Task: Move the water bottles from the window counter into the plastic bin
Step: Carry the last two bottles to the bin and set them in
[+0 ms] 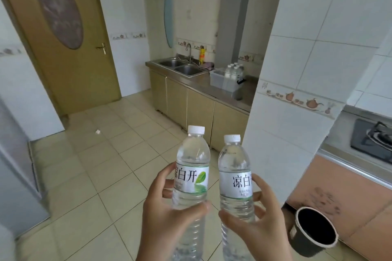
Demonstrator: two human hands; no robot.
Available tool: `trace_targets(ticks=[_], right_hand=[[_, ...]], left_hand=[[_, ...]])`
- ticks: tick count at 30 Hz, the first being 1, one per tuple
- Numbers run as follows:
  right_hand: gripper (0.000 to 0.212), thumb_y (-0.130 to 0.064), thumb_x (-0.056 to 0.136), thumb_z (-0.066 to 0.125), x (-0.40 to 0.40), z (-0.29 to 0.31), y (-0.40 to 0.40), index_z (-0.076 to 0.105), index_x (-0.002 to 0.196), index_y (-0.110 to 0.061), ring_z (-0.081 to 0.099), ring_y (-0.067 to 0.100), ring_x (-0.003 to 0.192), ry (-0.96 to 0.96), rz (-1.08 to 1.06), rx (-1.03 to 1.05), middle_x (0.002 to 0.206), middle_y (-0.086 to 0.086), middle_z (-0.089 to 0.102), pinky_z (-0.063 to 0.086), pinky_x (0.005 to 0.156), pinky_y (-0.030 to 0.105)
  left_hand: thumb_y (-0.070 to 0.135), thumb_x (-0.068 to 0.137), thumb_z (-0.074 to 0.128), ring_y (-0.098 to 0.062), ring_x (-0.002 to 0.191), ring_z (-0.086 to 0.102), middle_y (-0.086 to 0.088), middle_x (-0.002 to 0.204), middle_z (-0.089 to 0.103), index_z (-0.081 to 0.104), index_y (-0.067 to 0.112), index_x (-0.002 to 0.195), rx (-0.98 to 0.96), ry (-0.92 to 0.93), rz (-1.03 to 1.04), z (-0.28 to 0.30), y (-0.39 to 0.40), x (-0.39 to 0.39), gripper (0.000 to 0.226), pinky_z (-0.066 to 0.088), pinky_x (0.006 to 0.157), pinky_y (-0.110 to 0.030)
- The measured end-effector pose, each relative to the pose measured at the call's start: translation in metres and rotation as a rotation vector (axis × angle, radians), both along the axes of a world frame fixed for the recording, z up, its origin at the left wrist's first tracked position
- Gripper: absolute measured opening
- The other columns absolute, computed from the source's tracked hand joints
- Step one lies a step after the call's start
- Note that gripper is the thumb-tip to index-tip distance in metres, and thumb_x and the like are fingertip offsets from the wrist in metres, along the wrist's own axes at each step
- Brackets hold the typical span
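Observation:
My left hand (167, 218) grips a clear water bottle (192, 161) with a white cap and a green-leaf label, held upright at the bottom centre. My right hand (254, 222) grips a second, similar water bottle (234, 167) just to its right, also upright. Far ahead, on the steel counter beside the sink, stands a clear plastic bin (220, 79) with several white-capped bottles (233, 71) inside it. The window counter is out of view.
A double steel sink (180, 65) with a tap lies left of the bin. A white tiled pillar (297, 82) rises on the right, with a gas hob (373, 137) behind it. A black bucket (311, 231) stands at lower right. A wooden door (63, 34) stands at left, above tiled floor.

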State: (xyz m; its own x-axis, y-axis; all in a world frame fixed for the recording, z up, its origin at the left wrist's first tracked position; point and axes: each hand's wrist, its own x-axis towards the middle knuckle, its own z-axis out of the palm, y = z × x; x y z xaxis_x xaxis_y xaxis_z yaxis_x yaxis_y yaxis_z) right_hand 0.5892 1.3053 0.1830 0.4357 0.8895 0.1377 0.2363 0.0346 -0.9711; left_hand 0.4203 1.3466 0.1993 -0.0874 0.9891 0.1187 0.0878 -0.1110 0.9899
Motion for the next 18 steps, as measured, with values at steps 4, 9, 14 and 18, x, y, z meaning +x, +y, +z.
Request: trace_targets(ticks=[4,9,14,18], right_hand=[[0.088,-0.005,0.045,0.09,0.016,-0.005,0.08,0.051,0.112,-0.048,0.069,0.005,0.069,-0.01,0.016,0.01,0.086,-0.003,0.062,0.053,0.061,0.022],[0.087,-0.006,0.045,0.09,0.036,-0.007,0.189,0.05,0.106,-0.053,0.068,0.007,0.075,-0.019,0.006,0.025,0.087,-0.011,0.062,0.052,0.06,0.015],[0.089,-0.008,0.044,0.091,0.061,-0.004,0.289,0.05,0.111,-0.051,0.069,0.011,0.08,-0.016,-0.025,0.039,0.09,-0.023,0.063,0.055,0.074,0.031],[0.089,-0.006,0.046,0.09,0.081,0.001,0.355,0.047,0.106,-0.055,0.068,0.006,0.076,-0.02,-0.044,0.05,0.086,-0.027,0.063,0.051,0.07,0.026]], left_hand=[[0.041,0.026,0.08,0.006,0.078,0.058,0.018,0.086,0.066,0.057,0.055,0.103,-0.011,-0.027,-0.002,-0.005,0.078,0.017,0.082,0.04,0.067,-0.013],[0.043,0.026,0.08,0.006,0.08,0.057,0.024,0.087,0.064,0.057,0.056,0.105,-0.004,-0.038,-0.019,-0.007,0.189,0.039,0.083,0.04,0.071,-0.019],[0.035,0.03,0.083,0.008,0.081,0.057,0.021,0.087,0.064,0.057,0.056,0.104,-0.009,-0.036,-0.043,-0.001,0.297,0.067,0.081,0.04,0.068,-0.015],[0.031,0.032,0.084,0.009,0.082,0.056,0.018,0.087,0.065,0.057,0.052,0.106,-0.005,-0.022,-0.071,0.0,0.365,0.088,0.081,0.04,0.069,-0.018]])
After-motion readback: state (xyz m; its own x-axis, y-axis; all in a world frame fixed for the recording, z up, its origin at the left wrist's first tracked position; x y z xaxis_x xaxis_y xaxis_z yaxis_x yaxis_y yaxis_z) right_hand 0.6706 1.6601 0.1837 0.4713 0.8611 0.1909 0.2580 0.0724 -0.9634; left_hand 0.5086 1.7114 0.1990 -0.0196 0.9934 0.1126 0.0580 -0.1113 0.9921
